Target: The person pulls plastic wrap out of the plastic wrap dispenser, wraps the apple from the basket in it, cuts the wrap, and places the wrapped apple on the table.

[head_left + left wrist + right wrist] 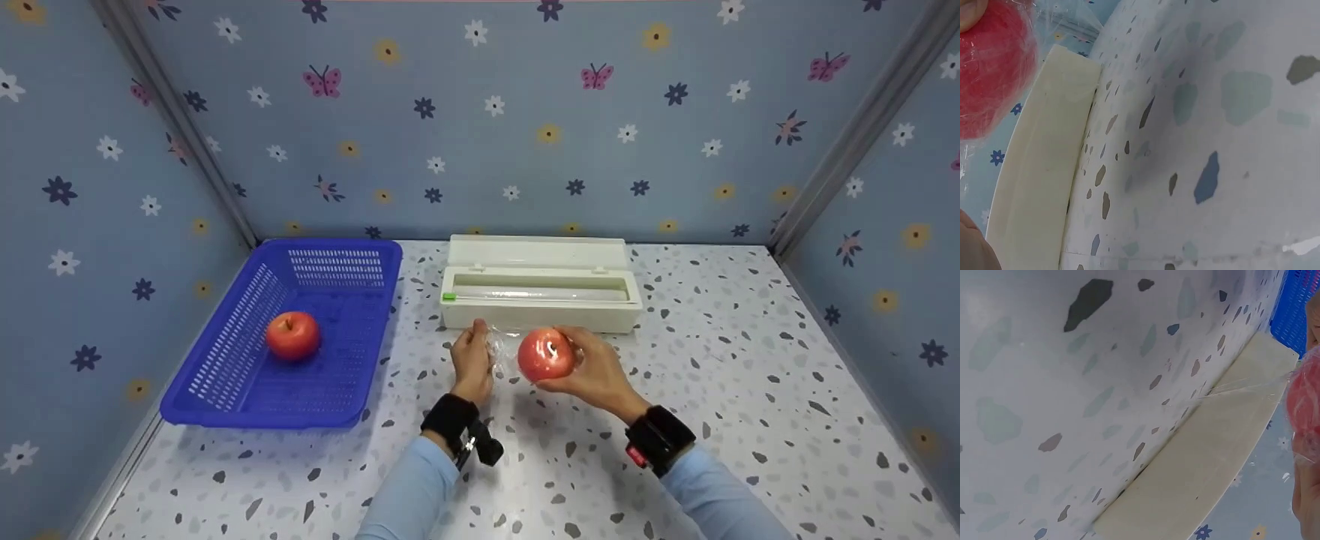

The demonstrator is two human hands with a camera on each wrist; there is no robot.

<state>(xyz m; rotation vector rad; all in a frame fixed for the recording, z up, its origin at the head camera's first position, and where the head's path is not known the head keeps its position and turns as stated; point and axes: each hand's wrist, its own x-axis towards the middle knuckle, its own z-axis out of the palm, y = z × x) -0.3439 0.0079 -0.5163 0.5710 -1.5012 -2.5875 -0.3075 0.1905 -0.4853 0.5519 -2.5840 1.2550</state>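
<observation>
My right hand [596,375] grips a red apple [545,355] above the table, in front of a white box. Clear plastic film [1044,25] lies crinkled around this apple in the left wrist view. To the apple's left, my left hand [473,364] pinches a loose stretch of the film [500,351], thumb up. In the right wrist view the wrapped apple [1304,402] shows at the right edge, with strands of film trailing over the box. The white box [540,315] has its lid raised, and a roll of film [540,292] lies inside.
A blue plastic basket [360,375] stands on the left, holding another red apple [292,336]. The speckled table [750,420] is bounded by flower-patterned panels [480,112] at the back and both sides.
</observation>
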